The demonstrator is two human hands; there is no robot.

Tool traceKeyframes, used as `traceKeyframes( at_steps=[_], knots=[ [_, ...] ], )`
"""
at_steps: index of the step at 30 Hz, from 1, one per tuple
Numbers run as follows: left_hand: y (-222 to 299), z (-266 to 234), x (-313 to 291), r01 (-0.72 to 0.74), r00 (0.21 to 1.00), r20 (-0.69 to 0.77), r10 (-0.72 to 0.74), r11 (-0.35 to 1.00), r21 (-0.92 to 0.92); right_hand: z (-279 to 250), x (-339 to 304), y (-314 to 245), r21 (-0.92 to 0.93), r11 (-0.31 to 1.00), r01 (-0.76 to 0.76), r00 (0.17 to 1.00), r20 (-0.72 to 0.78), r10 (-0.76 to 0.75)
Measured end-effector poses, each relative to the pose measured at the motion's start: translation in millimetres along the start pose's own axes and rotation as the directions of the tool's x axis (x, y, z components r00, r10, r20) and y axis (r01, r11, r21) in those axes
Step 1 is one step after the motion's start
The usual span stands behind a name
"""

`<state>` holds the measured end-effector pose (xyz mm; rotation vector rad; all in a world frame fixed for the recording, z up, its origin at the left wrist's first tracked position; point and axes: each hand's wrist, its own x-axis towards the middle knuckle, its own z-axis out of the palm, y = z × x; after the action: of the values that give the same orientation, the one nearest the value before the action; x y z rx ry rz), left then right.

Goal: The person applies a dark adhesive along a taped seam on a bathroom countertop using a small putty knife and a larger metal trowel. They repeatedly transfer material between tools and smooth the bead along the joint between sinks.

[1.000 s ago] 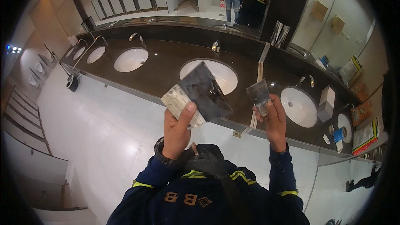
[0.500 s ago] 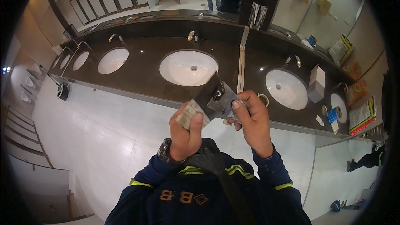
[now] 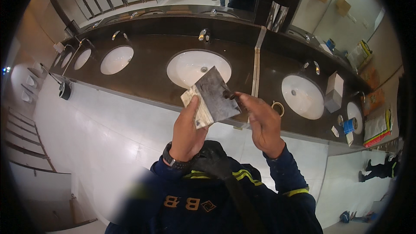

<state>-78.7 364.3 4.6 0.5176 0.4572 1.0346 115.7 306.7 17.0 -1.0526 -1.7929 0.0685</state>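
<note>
My left hand [image 3: 187, 133] is raised in front of my chest. It grips a pale block [image 3: 197, 107] with a flat grey blade [image 3: 216, 94] fixed to it, like a scraper, tilted up to the right. My right hand [image 3: 261, 123] is close beside it on the right. Its thumb and fingertips pinch a small dark piece [image 3: 228, 95] against the blade's right edge. Both hands hover in front of a dark counter [image 3: 151, 71], just below a white oval basin [image 3: 195, 66].
The dark counter carries several white basins with chrome taps [image 3: 203, 34]. A pale ring [image 3: 277, 107], a grey box [image 3: 333, 92] and a blue tape roll [image 3: 349, 125] lie at the right. A mirror behind reflects people. A black roll [image 3: 65, 90] sits at the left.
My hands were apart a second ago, the right one holding a small grey piece. They have come together, and my right fingers now rest at the blade's edge. The view has shifted right along the counter.
</note>
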Motion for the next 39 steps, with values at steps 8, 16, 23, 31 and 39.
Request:
traceKeyframes(
  at_steps=[8, 16, 23, 31, 39],
  knots=[
    [66, -46, 85, 0.055, 0.984, 0.166, -0.067, 0.996, 0.073, 32, 82, 36, -0.029, 0.982, -0.184, 0.914, 0.362, 0.182],
    [158, -81, 186, 0.045, 0.959, 0.268, -0.092, 0.983, 0.178, 90, 147, 102, 0.317, 0.686, -0.654, 0.716, -0.030, 0.697],
    [174, -92, 251, 0.419, 0.827, 0.325, -0.458, 0.889, 0.186, 140, 182, 123, 0.771, 0.195, -0.606, 0.581, 0.262, 0.771],
    [173, -97, 277, 0.396, 0.833, 0.345, -0.432, 0.902, 0.173, 165, 126, 190, 0.658, 0.185, -0.730, 0.424, 0.223, 0.878],
    [171, -73, 332, 0.387, 0.847, 0.218, -0.485, 0.843, 0.373, 78, 154, 187, 0.175, 0.722, -0.670, 0.730, -0.024, 0.683]
  ],
)
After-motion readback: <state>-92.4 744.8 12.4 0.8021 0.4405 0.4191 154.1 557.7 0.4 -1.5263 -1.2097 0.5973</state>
